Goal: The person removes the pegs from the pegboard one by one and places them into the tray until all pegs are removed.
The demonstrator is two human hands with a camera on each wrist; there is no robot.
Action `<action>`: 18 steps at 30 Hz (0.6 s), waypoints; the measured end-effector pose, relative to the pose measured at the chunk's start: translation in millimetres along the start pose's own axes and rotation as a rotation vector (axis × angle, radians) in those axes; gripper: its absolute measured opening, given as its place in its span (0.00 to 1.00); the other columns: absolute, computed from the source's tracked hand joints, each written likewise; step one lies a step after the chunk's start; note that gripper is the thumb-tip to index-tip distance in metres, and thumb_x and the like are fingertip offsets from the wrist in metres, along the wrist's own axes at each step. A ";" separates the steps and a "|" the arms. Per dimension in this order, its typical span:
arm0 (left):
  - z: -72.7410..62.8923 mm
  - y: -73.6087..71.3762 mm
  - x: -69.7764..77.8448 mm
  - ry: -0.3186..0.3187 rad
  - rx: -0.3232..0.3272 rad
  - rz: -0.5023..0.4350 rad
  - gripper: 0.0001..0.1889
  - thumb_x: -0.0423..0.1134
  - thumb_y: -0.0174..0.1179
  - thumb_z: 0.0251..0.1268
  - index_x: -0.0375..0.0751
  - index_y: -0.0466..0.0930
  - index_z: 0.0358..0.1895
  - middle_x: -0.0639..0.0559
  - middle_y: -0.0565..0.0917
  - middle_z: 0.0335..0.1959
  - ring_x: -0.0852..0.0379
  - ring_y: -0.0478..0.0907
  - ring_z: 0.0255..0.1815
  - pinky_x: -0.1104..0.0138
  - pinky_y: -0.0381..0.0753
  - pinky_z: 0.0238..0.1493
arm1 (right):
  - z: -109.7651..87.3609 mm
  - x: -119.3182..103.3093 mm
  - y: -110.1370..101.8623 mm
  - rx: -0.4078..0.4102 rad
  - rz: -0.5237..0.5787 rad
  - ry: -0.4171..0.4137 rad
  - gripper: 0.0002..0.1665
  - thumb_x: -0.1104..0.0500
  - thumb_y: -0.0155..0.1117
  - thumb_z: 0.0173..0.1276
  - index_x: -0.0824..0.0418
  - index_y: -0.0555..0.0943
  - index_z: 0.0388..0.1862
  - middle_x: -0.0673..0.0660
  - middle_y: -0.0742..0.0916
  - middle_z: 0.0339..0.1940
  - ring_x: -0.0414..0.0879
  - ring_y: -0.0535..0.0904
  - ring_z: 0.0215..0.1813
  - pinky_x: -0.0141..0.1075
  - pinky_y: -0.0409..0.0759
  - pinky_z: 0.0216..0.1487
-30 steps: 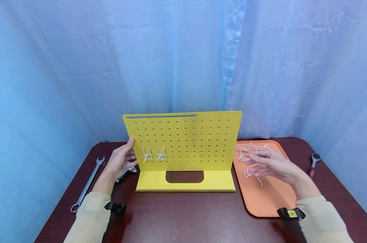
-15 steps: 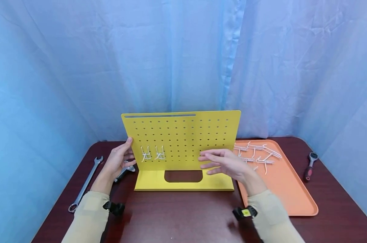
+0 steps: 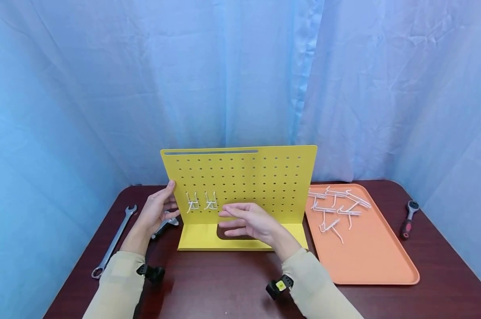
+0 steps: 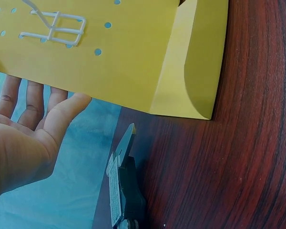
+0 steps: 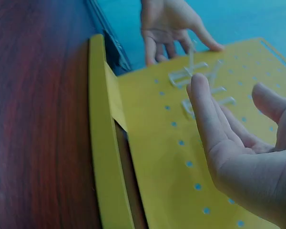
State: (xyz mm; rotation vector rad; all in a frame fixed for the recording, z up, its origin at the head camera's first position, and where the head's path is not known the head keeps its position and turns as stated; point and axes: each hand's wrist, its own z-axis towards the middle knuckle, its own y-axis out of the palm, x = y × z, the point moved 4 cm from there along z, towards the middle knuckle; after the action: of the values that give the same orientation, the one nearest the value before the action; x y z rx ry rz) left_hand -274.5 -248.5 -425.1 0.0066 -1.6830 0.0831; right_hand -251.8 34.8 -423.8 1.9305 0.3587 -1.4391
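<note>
A yellow pegboard (image 3: 240, 192) stands upright on its bent base in the middle of the table. My left hand (image 3: 154, 212) holds its left edge, thumb on the front and fingers behind. Two white wire pegboard hooks (image 3: 211, 204) hang side by side in the lower left holes; the left wrist view shows one hook (image 4: 53, 27) close above that hand. In front of the board, just right of the hooks, is my right hand (image 3: 252, 221). Its fingers are extended, thumb apart, with nothing between them in the right wrist view (image 5: 248, 157).
An orange tray (image 3: 372, 261) to the right bears several loose white hooks (image 3: 324, 210). A ratchet wrench (image 3: 407, 223) lies beyond it at the table's right. Left of the board are a combination wrench (image 3: 116, 238) and a metal tool with a dark handle (image 4: 128, 186). Pale blue curtains surround the table.
My right hand has moved left from over the tray, across the board's front, to beside the two hooks, uncovering the tray's hooks. The left hand has stayed at the board's edge.
</note>
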 end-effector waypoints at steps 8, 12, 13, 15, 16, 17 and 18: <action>4.0 5.4 0.3 -0.004 -0.006 -0.008 0.39 0.71 0.58 0.65 0.43 0.77 0.66 0.45 0.82 0.46 0.51 0.84 0.46 0.56 0.86 0.48 | 16.0 13.3 1.1 0.017 0.063 -0.004 0.35 0.51 0.58 0.80 0.71 0.63 0.75 0.71 0.71 0.73 0.69 0.72 0.68 0.51 0.80 0.58; 5.5 8.0 0.2 -0.005 -0.023 -0.020 0.38 0.70 0.58 0.65 0.44 0.77 0.66 0.46 0.83 0.47 0.51 0.84 0.47 0.55 0.85 0.50 | 23.0 15.6 2.9 0.029 0.094 -0.004 0.35 0.51 0.58 0.80 0.72 0.63 0.75 0.71 0.71 0.73 0.69 0.71 0.69 0.51 0.80 0.58; 4.9 7.4 -0.1 -0.008 -0.025 -0.022 0.38 0.70 0.58 0.65 0.44 0.77 0.66 0.46 0.83 0.47 0.51 0.84 0.47 0.55 0.85 0.50 | 25.3 16.7 4.5 0.029 0.099 -0.001 0.34 0.51 0.58 0.80 0.71 0.65 0.75 0.71 0.72 0.73 0.69 0.72 0.69 0.50 0.81 0.58; 2.6 4.7 -0.2 -0.014 -0.029 -0.021 0.38 0.70 0.58 0.65 0.44 0.76 0.66 0.46 0.84 0.47 0.51 0.84 0.47 0.55 0.84 0.51 | 30.3 18.8 9.5 0.021 0.113 0.006 0.32 0.51 0.58 0.80 0.71 0.68 0.72 0.70 0.72 0.73 0.68 0.72 0.69 0.50 0.80 0.58; 1.4 3.1 -0.1 -0.015 -0.029 -0.020 0.38 0.70 0.58 0.65 0.44 0.76 0.67 0.46 0.84 0.47 0.51 0.84 0.47 0.55 0.84 0.51 | 32.8 19.8 12.5 0.015 0.118 0.009 0.30 0.51 0.58 0.80 0.70 0.70 0.70 0.70 0.73 0.72 0.68 0.73 0.68 0.50 0.80 0.58; 0.2 1.2 0.0 -0.016 -0.027 -0.017 0.38 0.70 0.58 0.65 0.43 0.76 0.67 0.47 0.84 0.47 0.51 0.84 0.48 0.55 0.84 0.51 | 35.5 20.8 15.5 0.010 0.123 0.012 0.29 0.50 0.58 0.80 0.70 0.72 0.68 0.70 0.74 0.72 0.67 0.74 0.67 0.50 0.80 0.58; -0.8 -0.7 0.5 -0.016 -0.023 -0.013 0.38 0.70 0.58 0.66 0.43 0.75 0.67 0.47 0.84 0.47 0.52 0.84 0.47 0.54 0.84 0.52 | 38.0 21.5 18.5 0.004 0.126 0.013 0.27 0.50 0.58 0.80 0.69 0.74 0.65 0.70 0.75 0.71 0.66 0.76 0.66 0.50 0.81 0.58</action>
State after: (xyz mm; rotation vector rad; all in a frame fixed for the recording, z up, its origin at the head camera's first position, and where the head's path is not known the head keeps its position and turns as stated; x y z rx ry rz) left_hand -273.7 -249.2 -424.5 0.0011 -1.7001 0.0536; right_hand -261.2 -7.8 -442.4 1.9312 0.2356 -1.3469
